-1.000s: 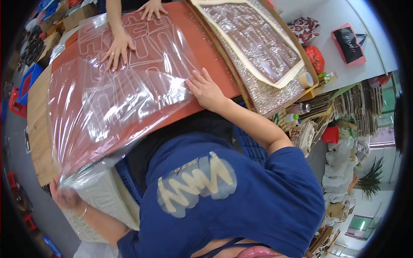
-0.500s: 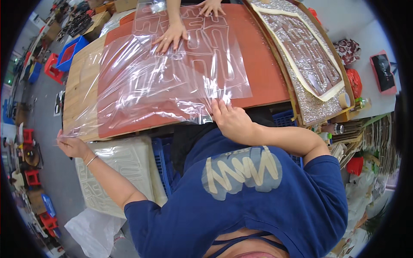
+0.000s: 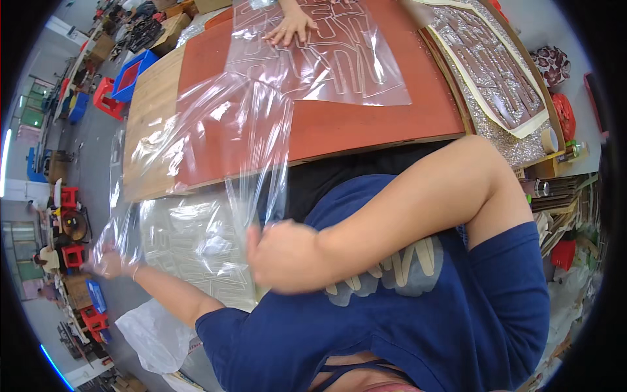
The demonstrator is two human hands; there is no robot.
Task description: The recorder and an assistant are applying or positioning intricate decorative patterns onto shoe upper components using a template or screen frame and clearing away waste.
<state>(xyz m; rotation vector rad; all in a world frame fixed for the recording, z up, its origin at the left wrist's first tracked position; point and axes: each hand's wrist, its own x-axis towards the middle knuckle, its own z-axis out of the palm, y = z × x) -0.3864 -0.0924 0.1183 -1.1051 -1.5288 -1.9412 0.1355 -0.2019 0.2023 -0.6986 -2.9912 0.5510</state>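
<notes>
The clear plastic sheet (image 3: 228,150) hangs off the near edge of the desk (image 3: 147,124), its upper part still draped over the near left corner and the red board (image 3: 366,124), its lower part pulled down toward the person. In the head view the right hand (image 3: 281,255) is closed in a fist on the sheet's near end, just below the desk's near edge, and the left hand (image 3: 111,261) pinches the far left end, stretched well out to the left over the floor. The sheet's long axis runs between the two grips, left to right, and the right hand is the nearer to the desk. At the far edge another person's hand (image 3: 290,26) rests flat on a second clear sheet with cut shapes (image 3: 326,52)
</notes>
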